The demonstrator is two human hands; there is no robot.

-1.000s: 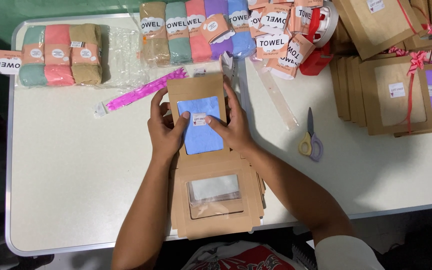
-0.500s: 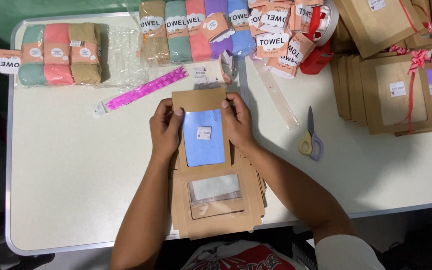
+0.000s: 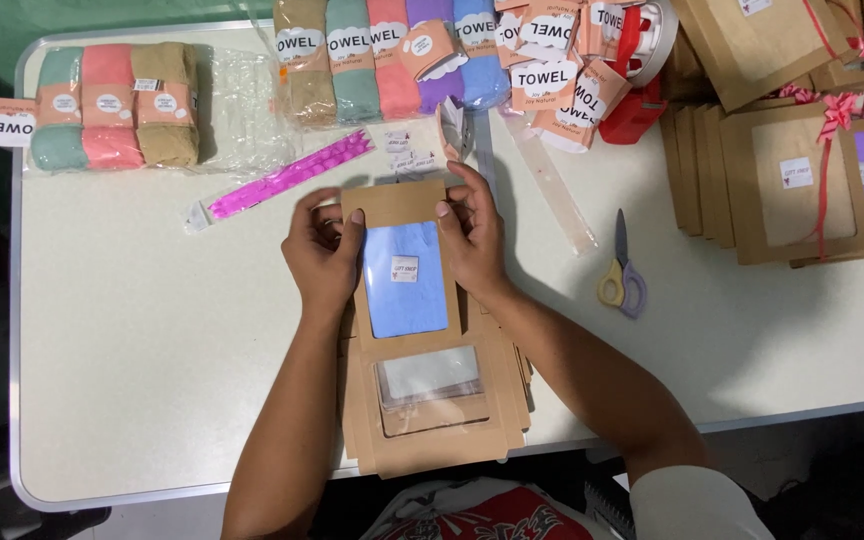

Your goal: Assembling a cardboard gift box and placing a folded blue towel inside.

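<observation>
- While it lies flat on the table (image 3: 152, 380), a brown box (image 3: 404, 270) with a clear window is gripped between both hands, a blue towel (image 3: 407, 285) with a small white sticker being seen through the window.
- The box's left edge is clasped by the left hand (image 3: 320, 250), fingers curled shut around it and thumb laid on the front near the top corner.
- The right edge is clasped by the right hand (image 3: 472, 235) in the same way, thumb pressed on the upper flap and fingers wrapped behind.
- Just below the hands, toward the person, a stack of empty boxes (image 3: 437, 410) is seen, partly covered by the held box; the top one's window shows nothing coloured inside.
- Just beyond the left hand a pink strip (image 3: 287, 180) in clear wrap lies slanted on the table.
- Farther out on that side a pack of three rolled towels (image 3: 112, 105), green, pink and tan, is placed near the table's far left corner.
- Beyond both hands a row of rolled towels (image 3: 392, 55) in tan, green, pink, purple and blue is laid along the far edge.
- To the right of the right hand, apart from it, scissors (image 3: 622, 275) with yellow and purple handles lie on the table.
- Farther right, finished boxes (image 3: 802, 180) tied with red ribbon are stacked.
</observation>
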